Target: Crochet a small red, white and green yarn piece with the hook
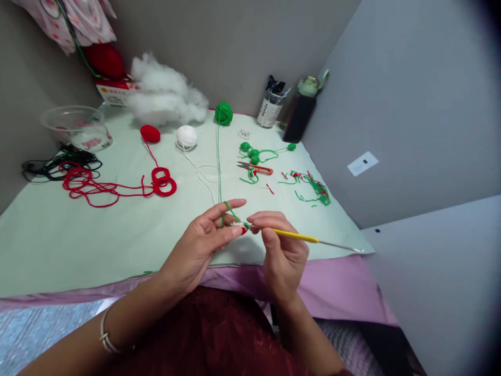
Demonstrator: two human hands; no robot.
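Between thumb and fingers, my left hand (201,237) pinches a small red, white and green crochet piece (243,228). Green yarn (219,167) runs from a green ball (224,113) at the back down over the raised left index finger. My right hand (284,250) is closed around a crochet hook (297,235) with a yellow grip and metal ends. The hook's left tip meets the crochet piece; its other end points right. White yarn (201,175) leads from a white ball (187,137) towards my left hand, where its end is hidden.
Orange-handled thread snips (256,167) lie beyond my hands, near small green crocheted pieces (253,155). Yarn scraps (317,190) are at right, red rings (163,183) and a red strand at left. White stuffing (164,94), a clear tub (78,128), a pen cup (270,108) and a dark bottle (300,112) stand behind.
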